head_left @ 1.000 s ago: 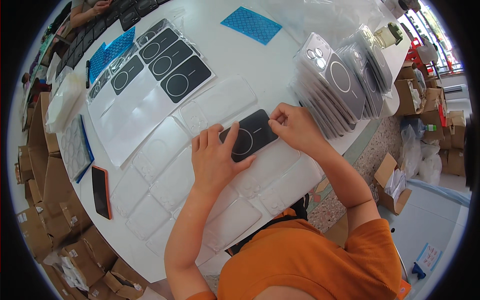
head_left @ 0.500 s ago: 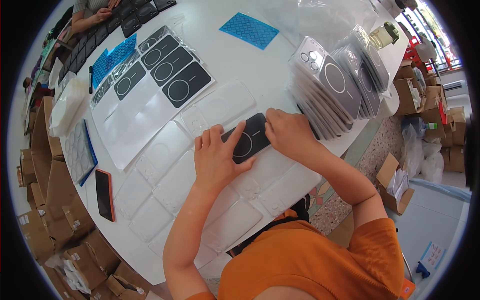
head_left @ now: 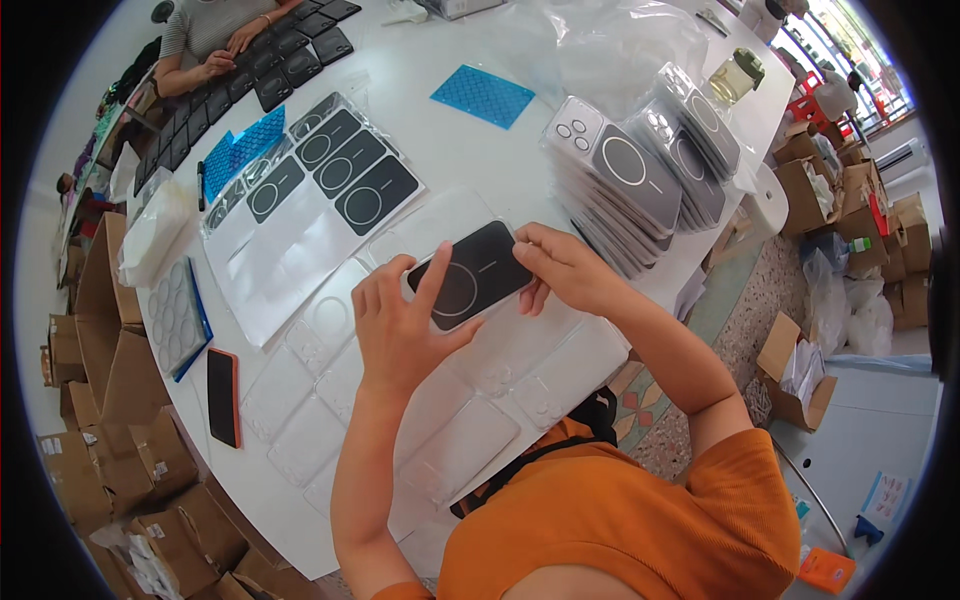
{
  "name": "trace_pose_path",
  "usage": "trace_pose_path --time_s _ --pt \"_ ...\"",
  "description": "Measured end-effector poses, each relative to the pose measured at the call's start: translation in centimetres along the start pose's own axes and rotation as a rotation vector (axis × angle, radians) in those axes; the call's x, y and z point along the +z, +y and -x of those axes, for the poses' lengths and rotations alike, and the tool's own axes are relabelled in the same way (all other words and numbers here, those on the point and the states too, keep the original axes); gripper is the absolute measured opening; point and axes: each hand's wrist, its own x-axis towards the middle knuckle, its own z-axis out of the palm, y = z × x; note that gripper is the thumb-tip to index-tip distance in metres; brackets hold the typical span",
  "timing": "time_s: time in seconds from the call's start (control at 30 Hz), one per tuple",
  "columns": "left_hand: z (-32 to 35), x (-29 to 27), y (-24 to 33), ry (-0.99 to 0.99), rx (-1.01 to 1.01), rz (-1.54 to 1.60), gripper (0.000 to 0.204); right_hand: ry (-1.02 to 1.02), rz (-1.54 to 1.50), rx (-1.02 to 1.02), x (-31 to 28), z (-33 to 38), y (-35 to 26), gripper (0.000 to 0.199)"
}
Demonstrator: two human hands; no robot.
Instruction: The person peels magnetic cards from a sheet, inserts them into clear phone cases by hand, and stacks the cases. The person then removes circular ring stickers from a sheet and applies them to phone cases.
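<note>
Between my two hands I hold a clear phone case (head_left: 492, 268) with a dark panel in it that bears a pale ring and a short line. My left hand (head_left: 393, 320) grips its left end, index finger laid along the panel and thumb at the lower edge. On the right end, the thumb and fingers of my right hand (head_left: 567, 268) pinch the edge, with some fingers curled underneath. Below it, several clear cases (head_left: 462, 450) lie in rows on the white table. Beyond my left hand is a white sheet (head_left: 262, 285) carrying black ringed panels (head_left: 376, 195).
Stacks of cases with dark panels (head_left: 632, 165) stand at the right. A blue patterned sheet (head_left: 484, 96) lies farther back. At the left are an orange-edged phone (head_left: 223, 398) and a tray of round pieces (head_left: 177, 310). Another person's hands (head_left: 222, 62) rest near black cases at the far left.
The phone case has risen off the table and tilted up, with both hands on it. My right hand has shifted from its top right corner to grip the right end. The whole view has shifted slightly.
</note>
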Motion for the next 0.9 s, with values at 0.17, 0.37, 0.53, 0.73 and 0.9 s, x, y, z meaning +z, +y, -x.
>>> trace_pose_path --time_s 0.17,0.37,0.53,0.73,0.9 --pt "2.1 -2.4 0.2 0.257 -0.3 0.325 0.106 -0.134 -0.29 -0.107 1.3 1.3 -0.1 0.024" --pt "3.6 -2.2 3.8 0.413 -0.828 1.52 0.039 -0.25 -0.495 -0.107 4.0 2.1 -0.2 0.037" --pt "4.6 -3.8 4.4 0.387 -0.799 1.525 0.036 -0.181 -0.277 -0.177 4.4 2.4 0.0 0.042" --pt "6.0 -5.2 4.9 0.301 -0.793 1.587 0.038 -0.137 -0.303 -0.212 3.2 2.7 -1.5 0.024" --pt "6.8 -6.1 5.9 0.311 -0.746 1.563 0.033 -0.18 -0.265 -0.11 2.9 3.0 -2.0 0.024"
